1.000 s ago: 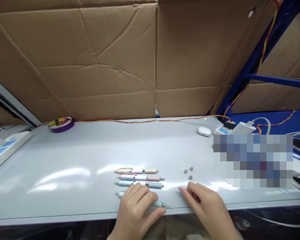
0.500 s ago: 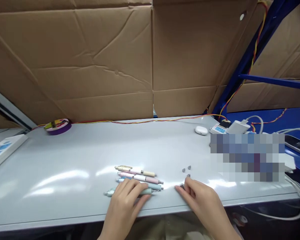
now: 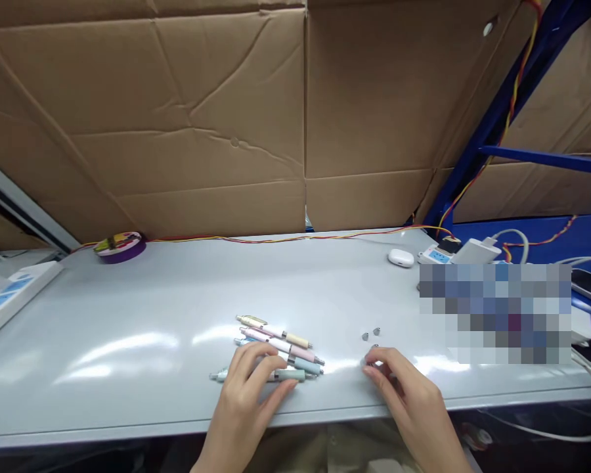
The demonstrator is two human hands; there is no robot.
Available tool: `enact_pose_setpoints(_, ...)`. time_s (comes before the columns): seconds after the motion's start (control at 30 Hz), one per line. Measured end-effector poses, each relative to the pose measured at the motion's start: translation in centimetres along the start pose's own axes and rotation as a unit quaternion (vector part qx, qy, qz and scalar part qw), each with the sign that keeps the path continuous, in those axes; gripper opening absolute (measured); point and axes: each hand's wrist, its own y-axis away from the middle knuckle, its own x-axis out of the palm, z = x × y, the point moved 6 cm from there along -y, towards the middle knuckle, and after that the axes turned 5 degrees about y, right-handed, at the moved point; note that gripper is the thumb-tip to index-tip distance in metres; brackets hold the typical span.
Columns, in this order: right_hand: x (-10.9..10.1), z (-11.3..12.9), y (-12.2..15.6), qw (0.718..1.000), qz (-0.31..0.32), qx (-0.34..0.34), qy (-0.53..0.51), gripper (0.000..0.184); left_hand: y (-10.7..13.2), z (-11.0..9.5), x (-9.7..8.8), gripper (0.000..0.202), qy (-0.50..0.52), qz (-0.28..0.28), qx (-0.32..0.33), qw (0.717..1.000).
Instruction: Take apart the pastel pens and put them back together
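Several retractable pens lie side by side on the grey table: a yellow pen [image 3: 276, 331], a pink pen [image 3: 283, 345], a blue pen [image 3: 308, 365] and a green pen [image 3: 290, 375]. My left hand [image 3: 249, 387] rests over the blue and green pens, fingers bent and apart, with thumb and index on either side of the green barrel. To the right, my right hand [image 3: 406, 387] has thumb and index pinched at the tabletop; what sits between them is mostly hidden. Just beyond it lie small silver cone-shaped pieces [image 3: 376, 332], one partly covered by the fingers.
A white earbud case [image 3: 400, 258] stands at the back right, near a power strip [image 3: 436, 255] and white cables. At the back left are a purple tape roll [image 3: 123, 248] and another power strip [image 3: 17, 295]. Cardboard [image 3: 201, 118] walls the rear.
The yellow, pink and blue pens have turned, their left ends shifting away from me. My left fingers have loosened around the green pen. My right hand has slid slightly right, toward the silver pieces.
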Motion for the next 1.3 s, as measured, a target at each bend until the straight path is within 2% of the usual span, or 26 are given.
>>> enact_pose_setpoints(0.07, 0.2, -0.2, -0.3, 1.0, 0.011, 0.019, 0.013, 0.019, 0.0, 0.2, -0.4, 0.009, -0.012, -0.018, -0.015, 1.0)
enact_pose_setpoints(0.2, 1.0, -0.2, -1.0, 0.997, 0.061, 0.009, 0.041, 0.02, -0.3, 0.5, -0.7, 0.011, -0.023, 0.007, -0.055, 0.998)
enact_pose_setpoints(0.37, 1.0, -0.1, -1.2, 0.998, 0.05, 0.003, 0.037, 0.022, -0.8, 1.1, -1.9, 0.017, -0.031, -0.03, -0.072, 0.997)
enact_pose_setpoints(0.57, 1.0, 0.2, -0.9, 0.999, 0.051, 0.005, 0.009, 0.027, -1.0, 2.4, -1.2, 0.025, -0.11, 0.044, -0.068, 0.991)
enact_pose_setpoints(0.67, 0.7, 0.4, -0.9, 0.999, 0.042, -0.004, 0.014, 0.03, -1.0, 2.8, -0.8, 0.029, -0.137, 0.063, -0.073, 0.986)
enact_pose_setpoints(0.83, 0.0, 1.4, 0.0, 0.996, -0.027, -0.023, 0.08, 0.028, -1.1, 3.4, -0.3, 0.037, -0.175, 0.085, -0.104, 0.975)
enact_pose_setpoints(0.9, 0.5, 2.7, 0.5, 0.992, -0.035, -0.063, 0.105, 0.028, -1.1, 3.8, 0.0, 0.039, -0.184, 0.099, -0.119, 0.971)
enact_pose_setpoints(1.0, 2.4, 4.6, 0.5, 0.985, -0.002, -0.116, 0.127, 0.027, -1.1, 4.3, 0.5, 0.041, -0.189, 0.119, -0.128, 0.966)
enact_pose_setpoints(1.13, 4.1, 6.0, -0.7, 0.986, 0.008, -0.117, 0.122, 0.031, -1.0, 4.6, 0.9, 0.042, -0.172, 0.148, -0.131, 0.965)
enact_pose_setpoints(1.3, 4.6, 6.7, -1.5, 0.984, 0.05, -0.138, 0.1, 0.026, -1.0, 4.7, 0.8, 0.042, -0.163, 0.145, -0.127, 0.968)
